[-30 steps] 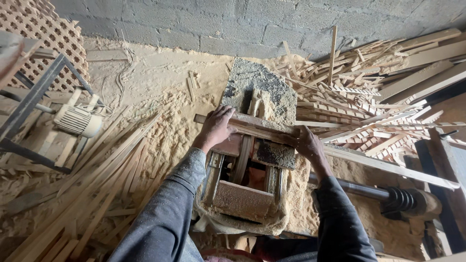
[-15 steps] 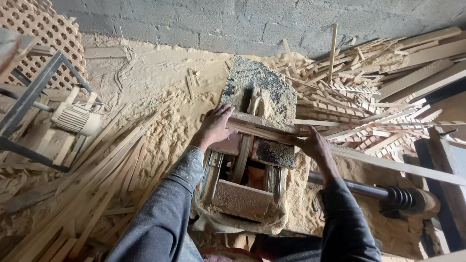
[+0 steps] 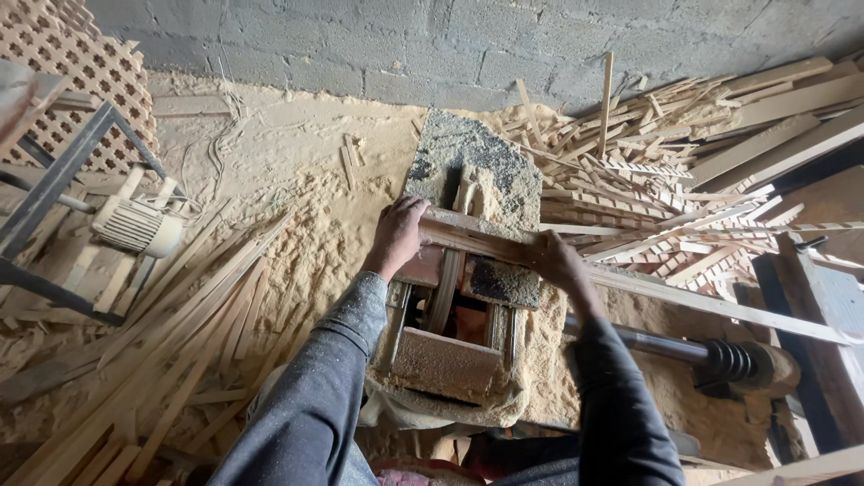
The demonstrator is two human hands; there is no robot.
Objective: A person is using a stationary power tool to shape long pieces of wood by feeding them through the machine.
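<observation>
Head view: left hand (image 3: 396, 236) and right hand (image 3: 556, 261) press fingers closed over a long wooden strip (image 3: 684, 295); likely stiff, light, splintery, best gripped near the cutter

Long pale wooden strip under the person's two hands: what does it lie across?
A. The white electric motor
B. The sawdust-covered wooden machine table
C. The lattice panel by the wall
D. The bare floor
B: the long pale wooden strip lies across the sawdust-covered wooden machine table, with the left hand and right hand pressing on it.
</observation>
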